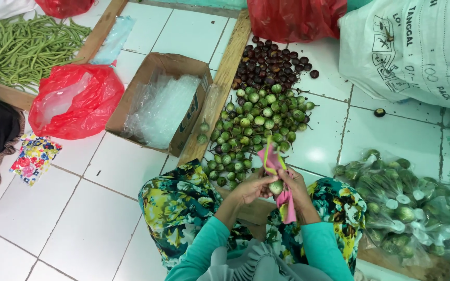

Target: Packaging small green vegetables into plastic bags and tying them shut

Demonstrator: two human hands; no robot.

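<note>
Your two hands meet just in front of your knees, right at the near edge of the pile of small green eggplants (pixel 256 125) on the white tiled floor (pixel 95 218). Take that pile as your marker.

Your left hand (pixel 251 188) comes in from the left with the forearm in a teal sleeve angled up toward the pile, wrist bent, fingers curled closed around one round green eggplant (pixel 276 186). Your right hand (pixel 294 188) faces it from the other side, fingers folded shut on a pink cloth (pixel 286 204), which hangs down below the hand and also sticks up above it beside a thin green strip. The cloth touches the eggplant, which sits between both hands, just on your side of the pile.

Behind the pile, farther from you, lies a heap of dark brown round fruits (pixel 272 65), touching its far edge. Left of the pile runs a wooden plank (pixel 220 88), and just beyond it stands an open cardboard box (pixel 160 101) filled with clear plastic bags. Further left sits a red plastic bag (pixel 74 101), and beyond that a spread of long green beans (pixel 22 47). Right of the pile, well apart, clear bags packed with eggplants (pixel 407 208) rest near your right knee.
</note>
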